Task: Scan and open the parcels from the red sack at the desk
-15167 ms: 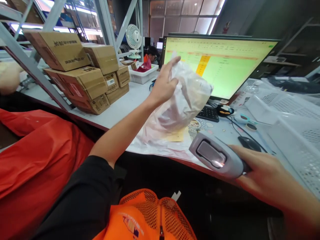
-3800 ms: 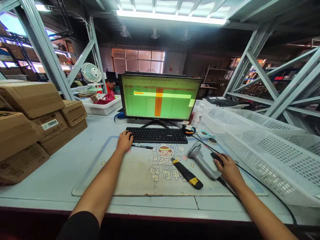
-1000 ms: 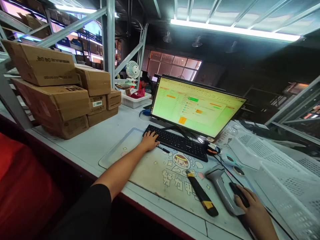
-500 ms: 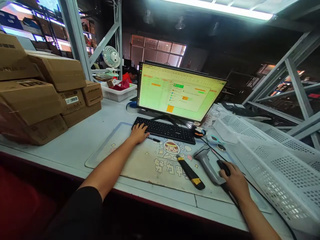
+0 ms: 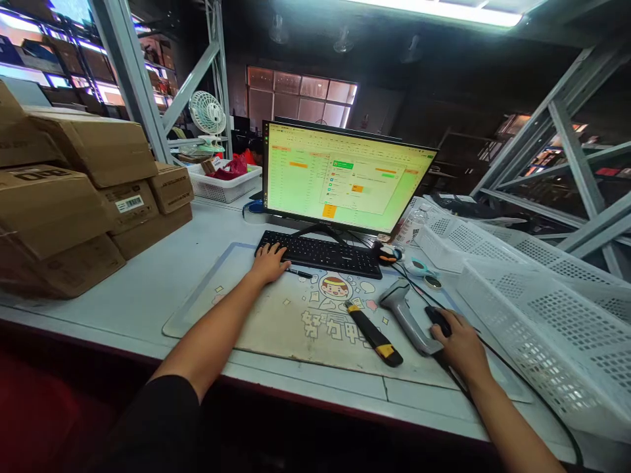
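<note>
My left hand [image 5: 269, 265] rests with fingers spread on the left end of a black keyboard [image 5: 335, 255]. Just below its keys lies a black pen [image 5: 300, 273], close to my left thumb. My right hand [image 5: 462, 345] is wrapped over a black computer mouse [image 5: 438, 319] at the right of the desk mat [image 5: 276, 328]. Beside the mouse sits a grey barcode scanner [image 5: 407, 318]. Left of the scanner, a black and yellow utility knife [image 5: 373, 334] lies on the mat. Behind the keyboard, a lit monitor [image 5: 345, 177] shows a spreadsheet with a smaller window over it.
Cardboard boxes [image 5: 113, 144] are stacked on the left of the desk. White perforated baskets [image 5: 542, 328] stand along the right. A white basket with red items [image 5: 224, 184] and a small fan [image 5: 208, 112] are behind. Rolls of tape [image 5: 417, 266] lie near the monitor.
The view has shifted slightly, so the desk sits a little further left in the picture. Both hands keep their places on the keyboard and mouse.
</note>
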Motion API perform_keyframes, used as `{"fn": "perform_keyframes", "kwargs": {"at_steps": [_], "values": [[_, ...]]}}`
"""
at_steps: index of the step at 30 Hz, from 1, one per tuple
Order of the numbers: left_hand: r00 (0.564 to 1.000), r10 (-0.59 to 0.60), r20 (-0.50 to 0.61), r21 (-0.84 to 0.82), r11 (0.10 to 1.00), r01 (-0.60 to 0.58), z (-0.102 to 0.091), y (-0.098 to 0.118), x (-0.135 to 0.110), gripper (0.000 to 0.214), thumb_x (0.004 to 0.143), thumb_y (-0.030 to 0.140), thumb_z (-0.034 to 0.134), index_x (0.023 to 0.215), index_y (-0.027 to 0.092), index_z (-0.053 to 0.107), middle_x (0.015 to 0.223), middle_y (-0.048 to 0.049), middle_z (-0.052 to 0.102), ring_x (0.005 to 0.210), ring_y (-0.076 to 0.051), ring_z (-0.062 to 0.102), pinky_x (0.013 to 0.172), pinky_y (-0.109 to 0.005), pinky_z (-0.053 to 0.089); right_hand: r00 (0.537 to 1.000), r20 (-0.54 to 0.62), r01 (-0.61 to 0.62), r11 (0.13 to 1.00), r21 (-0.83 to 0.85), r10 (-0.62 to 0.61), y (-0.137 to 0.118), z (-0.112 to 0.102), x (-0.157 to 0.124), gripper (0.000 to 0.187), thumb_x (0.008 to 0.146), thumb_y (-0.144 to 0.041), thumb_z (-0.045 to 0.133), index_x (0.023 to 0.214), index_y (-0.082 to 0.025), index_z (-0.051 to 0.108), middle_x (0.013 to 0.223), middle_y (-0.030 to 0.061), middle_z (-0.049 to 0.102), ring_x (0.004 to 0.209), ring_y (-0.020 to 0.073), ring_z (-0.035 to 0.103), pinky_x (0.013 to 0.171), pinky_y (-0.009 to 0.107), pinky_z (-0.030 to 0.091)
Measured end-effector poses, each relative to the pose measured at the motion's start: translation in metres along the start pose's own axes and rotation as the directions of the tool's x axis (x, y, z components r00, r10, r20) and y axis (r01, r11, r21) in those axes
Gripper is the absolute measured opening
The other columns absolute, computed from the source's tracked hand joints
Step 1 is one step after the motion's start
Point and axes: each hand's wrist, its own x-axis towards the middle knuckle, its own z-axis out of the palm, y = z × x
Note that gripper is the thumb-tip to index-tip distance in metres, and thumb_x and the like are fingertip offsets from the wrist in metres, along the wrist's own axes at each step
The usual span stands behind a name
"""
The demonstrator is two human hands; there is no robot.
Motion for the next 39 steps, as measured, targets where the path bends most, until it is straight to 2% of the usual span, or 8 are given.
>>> {"fn": "perform_keyframes", "kwargs": {"at_steps": [8, 16, 23, 30, 39], "values": [[1.0, -0.01, 0.002, 0.029, 1.0, 0.009, 0.0, 0.0004, -0.0001, 0.062, 0.102, 0.051, 0.044, 0.158, 0.024, 0.044, 0.17, -0.009, 0.033, 0.156, -0.038, 0.028, 0.127, -0.054, 0.023, 1.0, 0.011, -0.029, 0.999, -0.015, 0.029, -0.0021, -0.0006, -0.0006, 0.05, 0.09, -0.043, 0.044, 0.126, -0.017, 0.069, 0.131, 0.0135, 0.067, 0.113, 0.0309, 0.065, 0.105, 0.048, 0.051], [1.0, -0.015, 0.013, 0.037, 0.999, 0.015, -0.0007, 0.0009, -0.0001, 0.063, 0.103, 0.051, 0.043, 0.159, 0.023, 0.042, 0.17, -0.009, 0.032, 0.156, -0.038, 0.027, 0.128, -0.054, 0.022, 0.998, 0.014, -0.06, 0.998, -0.01, 0.06, -0.003, -0.0019, -0.0005, 0.049, 0.088, -0.042, 0.046, 0.123, -0.018, 0.07, 0.129, 0.0129, 0.068, 0.113, 0.0305, 0.065, 0.105, 0.048, 0.051], [1.0, -0.016, 0.015, 0.051, 0.999, 0.015, -0.0015, 0.0022, -0.0015, 0.063, 0.103, 0.05, 0.042, 0.16, 0.023, 0.041, 0.17, -0.0087, 0.032, 0.156, -0.038, 0.028, 0.127, -0.053, 0.023, 0.998, 0.002, -0.067, 0.997, -0.05, 0.067, -0.0057, -0.0044, -0.0003, 0.05, 0.088, -0.042, 0.044, 0.123, -0.016, 0.07, 0.128, 0.0133, 0.069, 0.108, 0.0313, 0.066, 0.098, 0.048, 0.054], [1.0, -0.013, 0.017, 0.035, 0.999, 0.013, 0.0, 0.0002, 0.0003, 0.064, 0.103, 0.052, 0.042, 0.16, 0.024, 0.041, 0.171, -0.0087, 0.031, 0.156, -0.038, 0.028, 0.127, -0.054, 0.023, 0.996, 0.02, -0.089, 0.995, -0.052, 0.09, -0.0055, -0.0053, -0.0008, 0.05, 0.088, -0.043, 0.046, 0.125, -0.019, 0.069, 0.131, 0.0119, 0.067, 0.113, 0.0308, 0.066, 0.099, 0.047, 0.054], [1.0, -0.007, 0.001, 0.025, 1.0, 0.007, 0.002, -0.0008, 0.0012, 0.063, 0.102, 0.052, 0.043, 0.158, 0.024, 0.044, 0.17, -0.009, 0.032, 0.156, -0.039, 0.028, 0.127, -0.055, 0.023, 0.996, 0.028, -0.08, 0.996, -0.048, 0.082, -0.0015, -0.0011, -0.0006, 0.052, 0.088, -0.043, 0.044, 0.126, -0.017, 0.069, 0.131, 0.0137, 0.067, 0.115, 0.0312, 0.065, 0.102, 0.047, 0.053]]}}
